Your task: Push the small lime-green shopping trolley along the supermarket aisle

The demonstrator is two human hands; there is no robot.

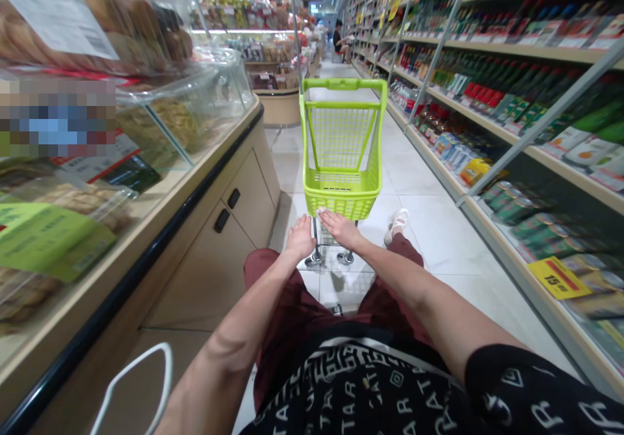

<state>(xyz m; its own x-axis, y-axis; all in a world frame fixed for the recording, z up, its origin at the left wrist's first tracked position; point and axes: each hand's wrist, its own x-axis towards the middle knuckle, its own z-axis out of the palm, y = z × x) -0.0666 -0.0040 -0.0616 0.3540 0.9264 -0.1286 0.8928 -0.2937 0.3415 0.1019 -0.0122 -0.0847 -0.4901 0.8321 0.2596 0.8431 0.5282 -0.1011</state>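
A bright green shopping cart (344, 194) stands upright on the tiled floor just in front of me. My left hand (301, 235) is held low at the near left corner of its basket, fingers stretched out and holding nothing I can see. Fingers extended, my right hand (340, 228) overlaps the lower front edge of the basket. A small pale spot shows at its fingertips, too small to make out. Whether either hand touches the cart I cannot tell. The cart's handle bar (344, 84) is at its far side, and no goods show in the basket.
On the left runs a wooden counter (205, 259) with a black rail and packaged food. Tall shelves (526, 142) of bottles and cans line the right. Farther down the aisle a person (340, 41) sits. A white loop (166, 370) hangs at lower left.
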